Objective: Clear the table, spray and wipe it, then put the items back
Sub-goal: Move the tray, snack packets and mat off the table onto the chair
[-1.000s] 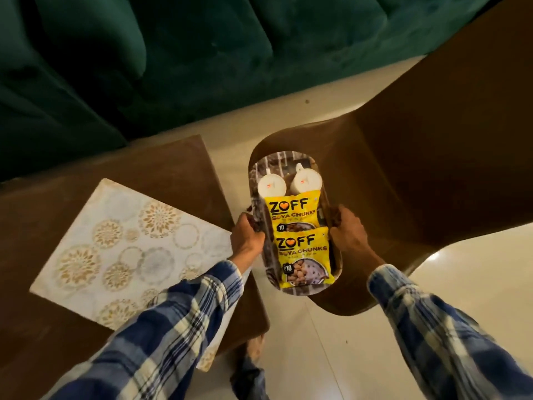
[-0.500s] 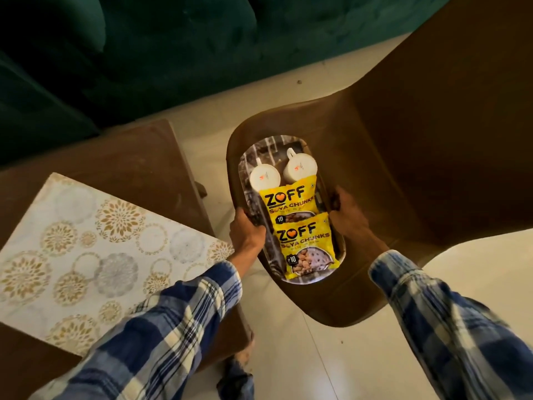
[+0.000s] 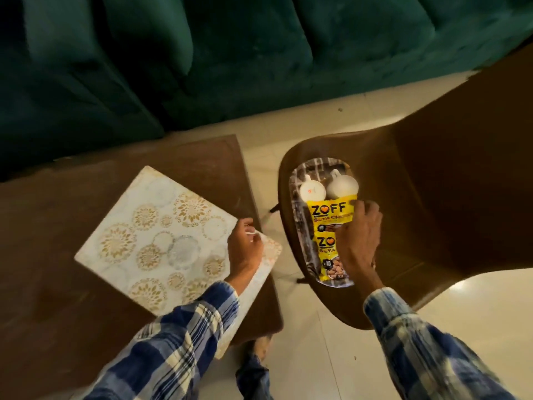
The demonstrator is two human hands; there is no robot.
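Observation:
A dark patterned tray lies on the seat of a brown chair. It carries two white cups at its far end and two yellow ZOFF soya chunk packets. My right hand is over the packets, with its thumb and fingertips pinching the right side of the upper one. My left hand lies on the white and gold patterned mat, fingers curled at the edge near its right corner. The mat sits askew on the brown table.
A dark green sofa runs along the far side behind the table and chair. A pale tiled floor shows between table and chair, with my foot below the table corner.
Both hands let go of the tray, which now rests on the chair seat. My left hand moved left onto the mat's corner. My right hand shifted onto the upper packet.

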